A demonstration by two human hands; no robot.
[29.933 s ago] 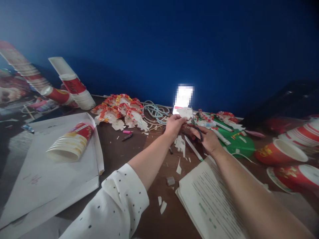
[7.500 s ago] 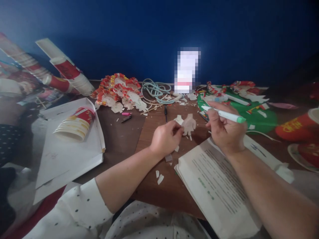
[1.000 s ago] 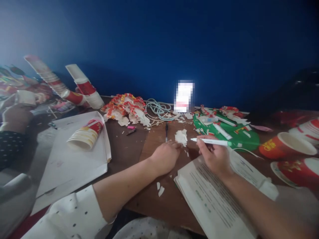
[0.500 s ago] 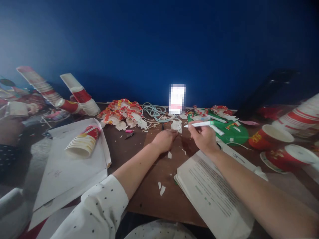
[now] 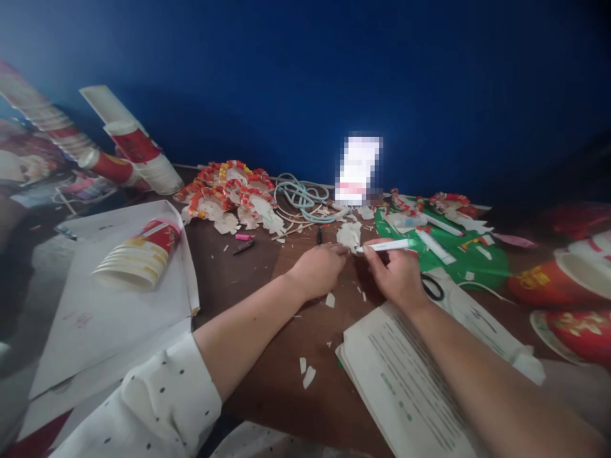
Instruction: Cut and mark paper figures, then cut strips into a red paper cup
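Note:
My right hand (image 5: 398, 277) is closed round a white marker (image 5: 389, 245) with a green end. The marker's tip points left, at the right edge of a white paper cutout (image 5: 349, 235); whether it touches the paper I cannot tell. My left hand (image 5: 319, 268) rests palm down on the brown table, fingers stretched toward the cutout's lower edge and partly hidden. A slim black pen (image 5: 319, 235) lies just behind that hand. Small white paper scraps (image 5: 309, 377) are scattered nearer to me.
Red-and-white cutouts (image 5: 229, 194) are heaped at the back left beside a coiled cable (image 5: 303, 197). A bright blurred screen (image 5: 358, 170) stands behind. Paper cups (image 5: 138, 257) lie on a white box lid (image 5: 109, 331). Right are a green sheet (image 5: 487, 264), scissors handle (image 5: 432, 287) and printed papers (image 5: 405, 375).
The marker has come down and its tip is now at the paper cutout's right edge. My view has shifted a little; my left hand stays beside the cutout.

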